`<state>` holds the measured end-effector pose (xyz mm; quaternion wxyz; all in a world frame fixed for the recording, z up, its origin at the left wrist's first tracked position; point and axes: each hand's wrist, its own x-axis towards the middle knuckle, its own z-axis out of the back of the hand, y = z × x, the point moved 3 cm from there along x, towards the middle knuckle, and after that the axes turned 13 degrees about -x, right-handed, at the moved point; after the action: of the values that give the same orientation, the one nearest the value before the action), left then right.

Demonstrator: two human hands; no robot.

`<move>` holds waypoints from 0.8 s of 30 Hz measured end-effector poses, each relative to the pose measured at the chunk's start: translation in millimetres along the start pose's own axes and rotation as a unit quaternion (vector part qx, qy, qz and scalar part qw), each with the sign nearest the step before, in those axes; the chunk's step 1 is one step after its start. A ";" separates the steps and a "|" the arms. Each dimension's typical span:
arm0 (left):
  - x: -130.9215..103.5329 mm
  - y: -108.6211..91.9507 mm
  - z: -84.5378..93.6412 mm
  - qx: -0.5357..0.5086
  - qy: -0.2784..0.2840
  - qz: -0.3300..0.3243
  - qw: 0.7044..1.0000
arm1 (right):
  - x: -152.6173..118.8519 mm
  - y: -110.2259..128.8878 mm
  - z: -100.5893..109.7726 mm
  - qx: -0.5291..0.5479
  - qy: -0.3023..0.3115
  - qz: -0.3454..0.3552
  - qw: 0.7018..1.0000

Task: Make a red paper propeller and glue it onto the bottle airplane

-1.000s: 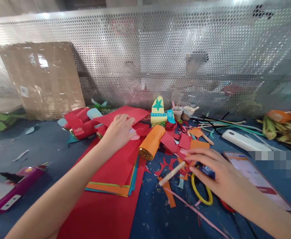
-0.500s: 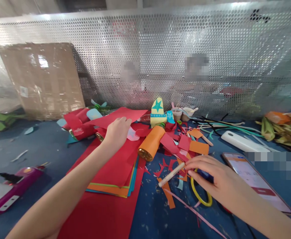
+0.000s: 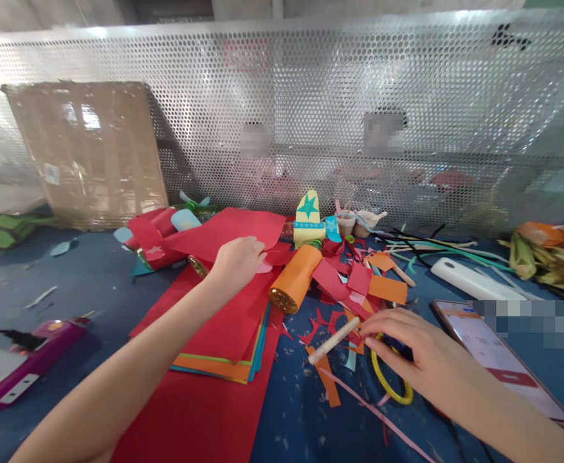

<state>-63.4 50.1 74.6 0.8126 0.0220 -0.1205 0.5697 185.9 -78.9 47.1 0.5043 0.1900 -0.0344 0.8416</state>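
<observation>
Left hand (image 3: 237,262) pinching a red paper sheet (image 3: 228,225), right hand (image 3: 419,344) at a pale stick (image 3: 332,343)

On my feed the left forearm angles forward and inward, fingers closed on the sheet's near edge, over the far end of the coloured paper stack (image 3: 231,328), left of the orange-wrapped bottle (image 3: 297,273). Right's palm-down, fingers half-curled, tips by the stick's end; I can't tell if it's gripped. Yellow loop handle (image 3: 398,399) just beside.
</observation>
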 end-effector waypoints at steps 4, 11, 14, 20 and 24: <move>1.4 1.2 -3.7 -0.011 0.018 -0.005 1.000 | 0.7 1.3 2.8 -0.008 0.009 0.000 1.000; 6.9 4.0 -11.9 -0.040 0.069 -0.030 0.996 | -2.5 0.4 0.2 -0.002 0.033 0.006 0.999; 7.2 4.4 -11.7 -0.050 0.073 -0.035 0.995 | -3.4 1.2 -0.5 -0.001 0.033 0.006 0.999; 0.1 -3.4 4.3 -0.099 0.009 -0.041 0.994 | -2.1 2.6 1.1 0.009 0.014 0.019 1.000; -13.7 -21.8 13.0 -0.135 -0.096 -0.092 0.982 | -2.5 3.4 1.0 0.007 0.031 0.017 0.999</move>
<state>-49.8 27.6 86.4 0.8415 -0.0227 -0.2711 0.4667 184.4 -82.9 47.5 0.4896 0.1670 -0.0158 0.8556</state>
